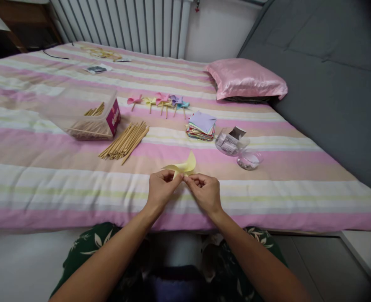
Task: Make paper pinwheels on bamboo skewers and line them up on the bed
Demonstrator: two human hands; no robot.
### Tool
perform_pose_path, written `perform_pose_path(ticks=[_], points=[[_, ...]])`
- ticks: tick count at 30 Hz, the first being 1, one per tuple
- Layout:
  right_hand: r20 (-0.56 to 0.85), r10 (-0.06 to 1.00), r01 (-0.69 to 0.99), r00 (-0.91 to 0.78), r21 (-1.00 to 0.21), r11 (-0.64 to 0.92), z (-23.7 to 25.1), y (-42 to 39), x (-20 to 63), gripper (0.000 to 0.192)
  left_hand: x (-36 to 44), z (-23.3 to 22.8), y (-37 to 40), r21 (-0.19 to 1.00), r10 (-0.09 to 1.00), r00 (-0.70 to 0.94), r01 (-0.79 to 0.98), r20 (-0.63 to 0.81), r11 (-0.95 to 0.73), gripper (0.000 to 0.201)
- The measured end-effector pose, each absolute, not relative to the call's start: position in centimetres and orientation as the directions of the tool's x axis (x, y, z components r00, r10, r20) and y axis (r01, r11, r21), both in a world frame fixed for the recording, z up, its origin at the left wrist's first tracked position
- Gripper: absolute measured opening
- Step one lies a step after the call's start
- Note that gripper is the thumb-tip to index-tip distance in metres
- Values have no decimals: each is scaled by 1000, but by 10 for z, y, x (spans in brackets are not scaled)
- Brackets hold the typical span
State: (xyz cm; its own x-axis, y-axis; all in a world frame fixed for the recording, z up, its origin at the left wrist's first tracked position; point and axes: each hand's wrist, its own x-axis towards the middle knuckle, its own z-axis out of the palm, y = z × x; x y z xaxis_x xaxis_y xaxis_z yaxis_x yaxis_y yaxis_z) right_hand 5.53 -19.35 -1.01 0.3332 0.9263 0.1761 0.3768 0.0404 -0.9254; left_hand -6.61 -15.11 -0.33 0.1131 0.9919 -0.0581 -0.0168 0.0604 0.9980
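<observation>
A yellow paper pinwheel (182,167) sits just above the striped bedspread (47,184), pinched between both hands: left hand (162,188) and right hand (206,192) grip its lower edge. Wooden sticks (124,141) and a stack of coloured paper (201,126) lie beyond.

A big bed with a striped blanket (47,176) holds a pink pillow (246,79), a clear box of sticks (84,112), loose sticks (124,141), paper squares (201,126), little pinwheels (160,101) and two small clear tubs (238,149).
</observation>
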Motion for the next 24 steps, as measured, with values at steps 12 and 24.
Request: perform_pose_path(ticks=[12,24], points=[[265,866,422,423,-904,70,-6,-194,66,27,-76,1,-140,972,976,26,-96,-215,217,11],[467,670,809,577,-435,-395,-2,-175,160,33,-80,3,-138,985,985,20,-27,-169,170,10]])
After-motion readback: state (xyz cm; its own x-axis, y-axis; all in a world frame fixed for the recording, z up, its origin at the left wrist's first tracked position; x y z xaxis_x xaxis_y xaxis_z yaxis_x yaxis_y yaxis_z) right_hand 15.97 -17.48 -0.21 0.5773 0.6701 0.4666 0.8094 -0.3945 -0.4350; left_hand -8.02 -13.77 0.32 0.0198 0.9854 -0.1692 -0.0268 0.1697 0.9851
